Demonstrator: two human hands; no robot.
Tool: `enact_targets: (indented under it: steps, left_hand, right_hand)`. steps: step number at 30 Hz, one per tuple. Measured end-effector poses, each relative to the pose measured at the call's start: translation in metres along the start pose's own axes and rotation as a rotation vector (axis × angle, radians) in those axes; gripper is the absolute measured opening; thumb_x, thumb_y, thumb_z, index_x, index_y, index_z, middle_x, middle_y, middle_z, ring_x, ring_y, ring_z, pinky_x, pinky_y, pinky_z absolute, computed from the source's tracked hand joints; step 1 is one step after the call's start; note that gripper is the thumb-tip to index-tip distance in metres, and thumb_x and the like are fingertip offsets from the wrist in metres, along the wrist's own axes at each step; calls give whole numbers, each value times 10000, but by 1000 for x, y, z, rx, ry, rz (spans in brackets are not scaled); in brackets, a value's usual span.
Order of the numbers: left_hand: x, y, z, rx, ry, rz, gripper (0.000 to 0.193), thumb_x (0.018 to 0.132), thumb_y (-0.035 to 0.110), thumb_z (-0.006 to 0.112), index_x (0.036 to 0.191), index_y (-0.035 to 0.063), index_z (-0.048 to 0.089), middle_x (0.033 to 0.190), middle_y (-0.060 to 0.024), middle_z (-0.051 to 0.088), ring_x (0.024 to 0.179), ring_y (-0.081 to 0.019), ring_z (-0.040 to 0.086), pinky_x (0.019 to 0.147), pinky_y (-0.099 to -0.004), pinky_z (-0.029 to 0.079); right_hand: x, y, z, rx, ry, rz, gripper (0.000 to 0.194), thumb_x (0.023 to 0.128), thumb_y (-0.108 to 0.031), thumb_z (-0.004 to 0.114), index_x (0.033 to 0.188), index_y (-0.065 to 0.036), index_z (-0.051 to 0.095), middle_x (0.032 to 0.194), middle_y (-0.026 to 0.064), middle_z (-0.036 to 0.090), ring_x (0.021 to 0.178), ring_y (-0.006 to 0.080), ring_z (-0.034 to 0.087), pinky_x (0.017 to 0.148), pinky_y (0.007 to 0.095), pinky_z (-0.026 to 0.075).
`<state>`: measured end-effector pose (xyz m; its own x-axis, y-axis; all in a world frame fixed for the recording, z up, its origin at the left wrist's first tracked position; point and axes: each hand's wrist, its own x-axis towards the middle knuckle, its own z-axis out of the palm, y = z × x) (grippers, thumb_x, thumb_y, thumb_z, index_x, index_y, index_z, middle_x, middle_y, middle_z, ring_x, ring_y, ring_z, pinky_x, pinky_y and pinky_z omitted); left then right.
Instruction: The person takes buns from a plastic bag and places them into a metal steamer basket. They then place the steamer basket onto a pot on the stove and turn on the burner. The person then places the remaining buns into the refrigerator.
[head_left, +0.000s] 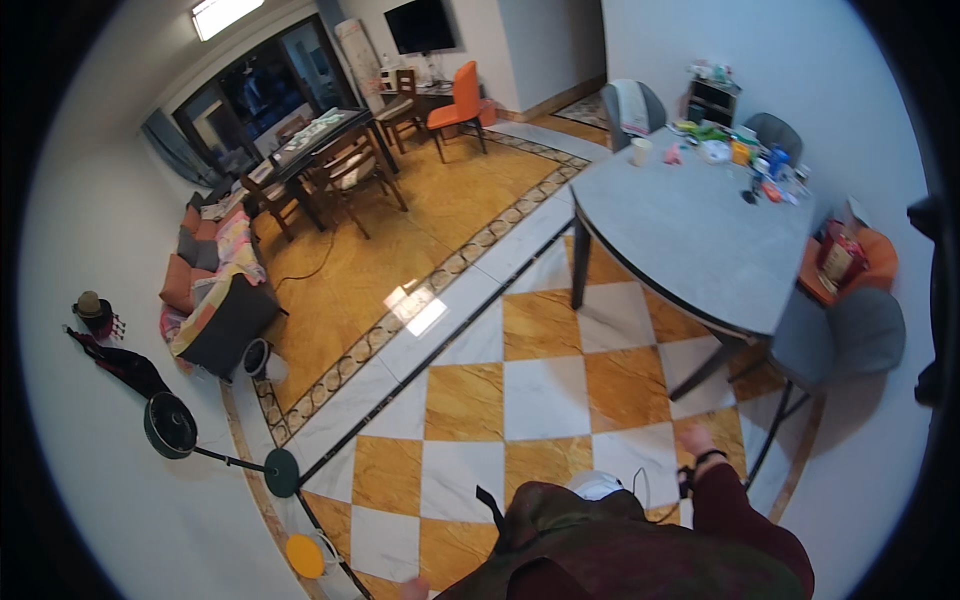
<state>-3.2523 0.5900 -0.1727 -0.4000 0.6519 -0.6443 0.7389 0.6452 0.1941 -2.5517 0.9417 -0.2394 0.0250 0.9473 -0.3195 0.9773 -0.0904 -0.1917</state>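
Observation:
My right hand (697, 441) hangs low over the checkered tile floor (545, 390), to the right of my body. A dark band circles its wrist, and the sleeve is dark red. It is small and blurred, so its fingers cannot be made out. Only a bit of my left hand (415, 589) shows at the bottom edge. Neither hand visibly touches anything. A dark jacket (600, 547) covers my front. Past it a rounded white object (596, 484) is partly hidden, with a thin cable (643, 480) near it.
A grey dining table (675, 217) stands ahead right, with grey chairs (862, 334) around it and clutter at its far end. Left are a standing fan (171, 425), a yellow-topped stool (304, 556), a bin (264, 362) and a sofa (232, 322). A dark table (319, 142) lies farther off.

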Motion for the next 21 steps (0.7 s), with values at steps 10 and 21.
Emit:
enact_targets:
  steps: [10, 21]
  left_hand:
    - [305, 220, -284, -274, 428, 124, 321, 870, 298, 608, 1043, 38, 679, 1034, -189, 676, 1000, -333, 637, 843, -395, 515]
    - [457, 229, -286, -235, -124, -280, 380, 859, 377, 492, 1053, 127, 702, 1048, -157, 678, 1013, -352, 628, 894, -438, 494]
  right_hand:
    - [290, -74, -8, -778, -249, -384, 261, 905, -266, 500, 973, -133, 714, 1013, 65, 688, 994, 224, 643, 747, 415, 512]
    - [743, -501, -270, 546, -60, -335, 395, 791, -359, 688, 643, -14, 569, 642, 212, 578, 607, 361, 577, 559, 425, 452]
